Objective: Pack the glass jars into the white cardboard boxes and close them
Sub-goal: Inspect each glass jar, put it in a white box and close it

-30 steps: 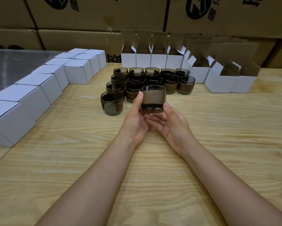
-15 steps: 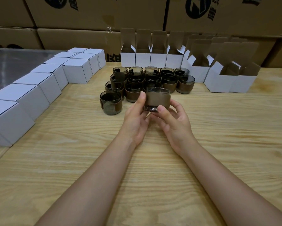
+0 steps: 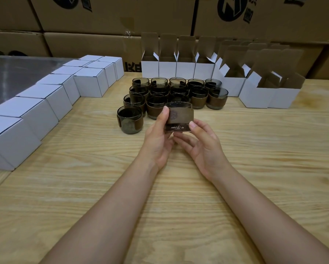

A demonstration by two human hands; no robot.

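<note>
Head camera, packing bench: a glass jar (image 3: 179,116) wrapped in a brown sleeve is held upright just above the wooden table (image 3: 178,197), near the middle. The left hand (image 3: 158,140) grips it with the thumb pressed on the sleeve's left side. The right hand (image 3: 203,145) pinches its base, thumb at the lower right corner and fingers cupped beneath.

Just beyond the glass jar, more jars (image 3: 198,98) stand packed rim to rim in rows, one lone jar (image 3: 129,119) set apart at the near left. Open white boxes (image 3: 186,68) line the far edge with flaps upright, and more sit at the right (image 3: 258,98). Closed white boxes (image 3: 91,84) run in a row down the left side, beside a grey metal surface (image 3: 11,73). Brown cartons (image 3: 102,16) wall off the back.

The hold looks light, mostly thumbs and fingertips, so a slip could drop the glass onto the wood or into the rows behind. A straight reach to the far boxes passes over those rows, where a low wrist could topple them. Raised flaps could catch the rim on the way in.

The right-hand boxes seem the easier target, reached across bare wood. Room to work lies on the near side, where only the forearms cross the table; left and far sides are hemmed by cardboard.
</note>
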